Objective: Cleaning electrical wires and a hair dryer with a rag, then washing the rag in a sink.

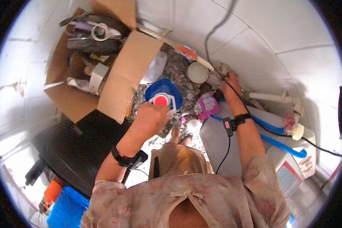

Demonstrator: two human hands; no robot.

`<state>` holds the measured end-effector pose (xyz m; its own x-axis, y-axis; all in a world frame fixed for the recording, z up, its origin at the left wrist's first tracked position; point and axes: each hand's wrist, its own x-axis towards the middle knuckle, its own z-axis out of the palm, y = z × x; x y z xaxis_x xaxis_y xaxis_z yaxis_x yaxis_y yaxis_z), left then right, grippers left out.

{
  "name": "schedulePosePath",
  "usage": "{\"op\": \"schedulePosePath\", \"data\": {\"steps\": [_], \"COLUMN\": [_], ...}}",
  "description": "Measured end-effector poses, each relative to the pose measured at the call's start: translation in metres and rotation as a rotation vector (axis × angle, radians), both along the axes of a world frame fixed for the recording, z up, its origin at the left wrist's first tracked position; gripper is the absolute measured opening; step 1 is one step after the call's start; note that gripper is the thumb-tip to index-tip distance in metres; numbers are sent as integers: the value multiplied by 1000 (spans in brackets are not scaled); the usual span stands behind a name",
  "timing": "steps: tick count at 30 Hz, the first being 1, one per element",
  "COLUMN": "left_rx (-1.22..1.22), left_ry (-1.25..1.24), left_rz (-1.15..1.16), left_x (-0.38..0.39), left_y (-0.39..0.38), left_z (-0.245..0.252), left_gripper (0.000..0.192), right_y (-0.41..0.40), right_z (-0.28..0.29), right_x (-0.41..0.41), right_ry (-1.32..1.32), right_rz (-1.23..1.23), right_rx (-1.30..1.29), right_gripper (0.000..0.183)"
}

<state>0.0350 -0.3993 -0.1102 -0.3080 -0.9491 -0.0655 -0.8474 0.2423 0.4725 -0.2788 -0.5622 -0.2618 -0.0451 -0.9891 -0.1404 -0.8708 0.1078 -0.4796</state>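
My left hand [152,117] grips the white plastic handle of a blue jug [165,87] with a red cap [161,100]. The jug stands over stony ground before me. My right hand [231,80] reaches to the wall at the far right, beside a pale, crumpled cloth-like thing [223,68]; whether the fingers hold it is not clear. A round pale lid or tub [198,72] lies between the hands, and a pink and white packet [207,106] is nearer to me.
A cardboard box [128,77] of mixed things stands at the left, above a black surface [82,145]. A pipe with a red valve handle [187,52] runs along the wall. Blue hoses [283,146] and a black cable [206,42] cross the right side. A white container [193,125] stands on the gravel.
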Motion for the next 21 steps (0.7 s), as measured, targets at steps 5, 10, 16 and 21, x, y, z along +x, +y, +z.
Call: {"op": "schedulePosePath", "data": {"steps": [5, 10, 16, 21], "left_rx": [17, -298, -324, -158], "left_ry": [62, -7, -488, -567], "left_rz": [-36, 264, 275, 324], "left_x": [4, 34, 57, 68], "left_y": [-1, -51, -89, -88], "left_z": [14, 10, -42, -43], "left_gripper": [26, 31, 64, 74], "right_y": [7, 10, 28, 27], "right_z": [-6, 36, 44, 76], "right_x": [-31, -2, 24, 72], "right_ry": [14, -228, -910, -1145], "right_rz": [199, -47, -253, -161], "right_rx": [-97, 317, 648, 761], "right_gripper": [32, 37, 37, 28]}}
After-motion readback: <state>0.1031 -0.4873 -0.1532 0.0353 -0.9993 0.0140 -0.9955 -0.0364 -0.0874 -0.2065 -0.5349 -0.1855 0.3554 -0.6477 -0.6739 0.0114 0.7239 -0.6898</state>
